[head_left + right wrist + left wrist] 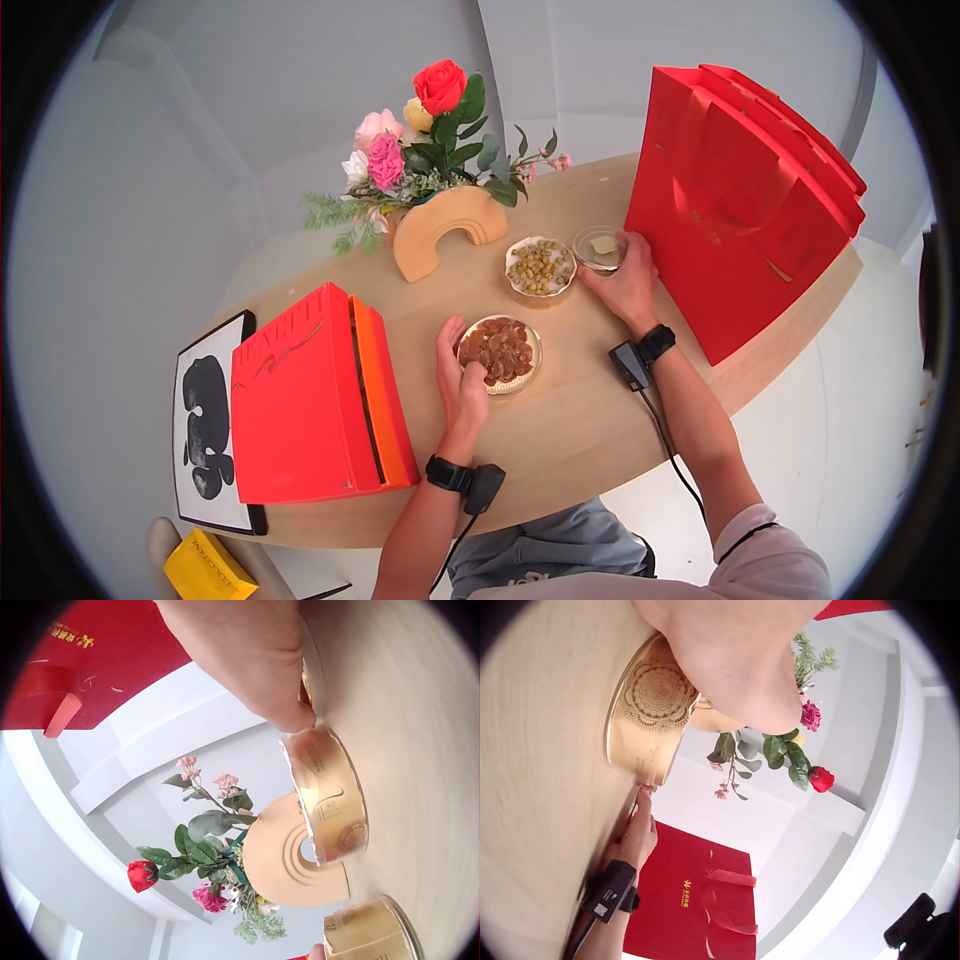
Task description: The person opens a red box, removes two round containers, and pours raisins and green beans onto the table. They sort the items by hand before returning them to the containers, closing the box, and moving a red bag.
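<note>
My left hand [462, 392] curls round the near left side of a round gold tub [535, 366] with a pale scalloped rim. Brown dried pieces [497, 350] fill that tub, and its embossed side [649, 742] shows in the left wrist view. Farther back, my right hand [630, 285] grips a small clear dish [584, 246] by its right side, thumb in front and fingers behind. A pale piece [605, 244] lies in it. Just left of the dish stands a second gold tub [330, 799] of greenish, olive-like pieces [541, 266].
A tall red paper bag [740, 215] stands close to my right hand. Behind the tubs is a peach arch vase [450, 220] with artificial flowers [440, 87]. At left, a red box [300, 410] lies partly over a black-framed picture [205, 430]. A yellow pouch [208, 567] sits below the table edge.
</note>
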Tool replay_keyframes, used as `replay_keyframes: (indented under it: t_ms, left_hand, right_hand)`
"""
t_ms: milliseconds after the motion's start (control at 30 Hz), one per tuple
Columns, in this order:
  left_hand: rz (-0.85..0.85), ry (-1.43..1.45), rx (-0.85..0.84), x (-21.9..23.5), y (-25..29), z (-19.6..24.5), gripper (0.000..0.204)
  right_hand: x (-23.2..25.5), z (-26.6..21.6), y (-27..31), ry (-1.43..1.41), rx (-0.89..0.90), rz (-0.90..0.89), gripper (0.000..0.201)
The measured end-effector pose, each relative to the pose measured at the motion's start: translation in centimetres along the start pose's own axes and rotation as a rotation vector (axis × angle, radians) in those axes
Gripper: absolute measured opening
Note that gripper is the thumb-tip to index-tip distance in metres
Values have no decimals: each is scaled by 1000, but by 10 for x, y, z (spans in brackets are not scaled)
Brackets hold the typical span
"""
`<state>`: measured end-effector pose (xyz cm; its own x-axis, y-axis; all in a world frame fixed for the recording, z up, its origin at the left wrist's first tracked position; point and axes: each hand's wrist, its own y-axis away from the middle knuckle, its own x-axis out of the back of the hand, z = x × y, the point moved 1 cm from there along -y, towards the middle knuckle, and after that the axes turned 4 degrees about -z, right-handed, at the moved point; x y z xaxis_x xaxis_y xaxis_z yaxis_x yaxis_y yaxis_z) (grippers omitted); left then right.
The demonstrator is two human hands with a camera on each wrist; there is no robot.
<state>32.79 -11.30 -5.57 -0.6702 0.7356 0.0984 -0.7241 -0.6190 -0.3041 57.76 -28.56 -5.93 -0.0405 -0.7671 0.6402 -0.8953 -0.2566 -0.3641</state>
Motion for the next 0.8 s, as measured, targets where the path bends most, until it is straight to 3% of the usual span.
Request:
replay_keyframes:
  t_ms: [167, 367, 433, 467, 533, 800]
  left_hand:
    - [-25, -25, 10, -1, 1, 7, 73]
    - [-31, -33, 22, 1, 0, 3, 68]
    - [-32, -23, 14, 0, -2, 2, 68]
    - [-27, -30, 15, -1, -2, 2, 66]
    - [-20, -37, 14, -2, -2, 1, 65]
    - [6, -58, 40, -3, -3, 2, 61]
  right_hand:
    - [1, -2, 1, -8, 14, -9, 91]
    - [8, -14, 2, -16, 127, 178, 93]
    - [23, -32, 6, -163, 384, 243, 99]
    - [28, -39, 10, -158, 383, 245, 99]
    - [34, -55, 22, -220, 575, 229, 104]
    - [38, -73, 42, -272, 802, 166, 107]
